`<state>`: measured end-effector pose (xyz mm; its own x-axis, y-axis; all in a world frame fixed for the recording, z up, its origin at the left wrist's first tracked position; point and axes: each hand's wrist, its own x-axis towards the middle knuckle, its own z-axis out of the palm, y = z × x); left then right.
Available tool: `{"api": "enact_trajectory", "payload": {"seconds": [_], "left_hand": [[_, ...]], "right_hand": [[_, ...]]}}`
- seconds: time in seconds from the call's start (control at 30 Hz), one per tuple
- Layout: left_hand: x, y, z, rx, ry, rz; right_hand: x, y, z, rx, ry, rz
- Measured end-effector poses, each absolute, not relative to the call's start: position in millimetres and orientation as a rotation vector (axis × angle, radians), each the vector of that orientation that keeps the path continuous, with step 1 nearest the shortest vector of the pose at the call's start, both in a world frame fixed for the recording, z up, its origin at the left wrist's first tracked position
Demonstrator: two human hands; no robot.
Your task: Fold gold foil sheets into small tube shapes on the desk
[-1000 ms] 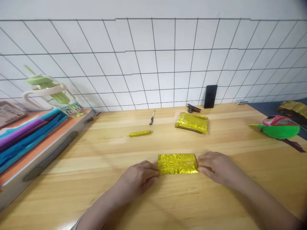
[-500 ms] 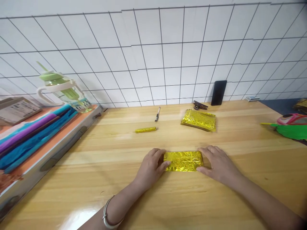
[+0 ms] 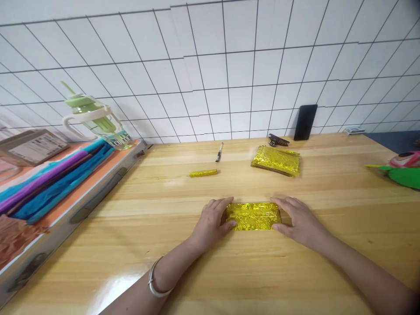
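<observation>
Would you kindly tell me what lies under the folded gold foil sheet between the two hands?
The gold foil sheet lies flat on the wooden table, left hand and right hand pressing its ends. Whether anything sits beneath it is hidden.

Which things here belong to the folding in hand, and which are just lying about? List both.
In hand:
gold foil sheet, pressed flat at its ends by the left hand and right hand
stack of gold foil sheets
rolled gold foil piece

Lying about:
pen
hair clip
black phone
green-lidded water bottle
green toy
</observation>
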<state>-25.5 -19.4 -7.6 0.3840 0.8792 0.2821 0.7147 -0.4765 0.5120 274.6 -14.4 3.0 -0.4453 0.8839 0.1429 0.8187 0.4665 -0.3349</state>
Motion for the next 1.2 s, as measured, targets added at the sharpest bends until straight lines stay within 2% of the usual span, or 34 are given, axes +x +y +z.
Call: {"api": "enact_trajectory", "payload": {"seconds": [0.4, 0.6, 0.9, 1.2], "left_hand": [[-23.3, -22.1, -8.7, 2.007, 1.277, 0.989], [-25.6, -25.0, -4.5, 2.096, 1.193, 1.142], [-23.4, -28.4, 12.4, 2.303, 1.081, 1.298], [-28.3, -31.1, 15.1, 2.398, 0.973, 1.240]], "right_hand": [[266.3, -17.3, 1.6, -1.433, -2.147, 0.640], [266.2, -18.0, 1.5, -1.383, -2.030, 0.736], [260.8, -23.8, 24.8, -1.201, -2.016, 0.622], [268.3, -24.0, 19.8, -0.959, -2.121, 0.478]]}}
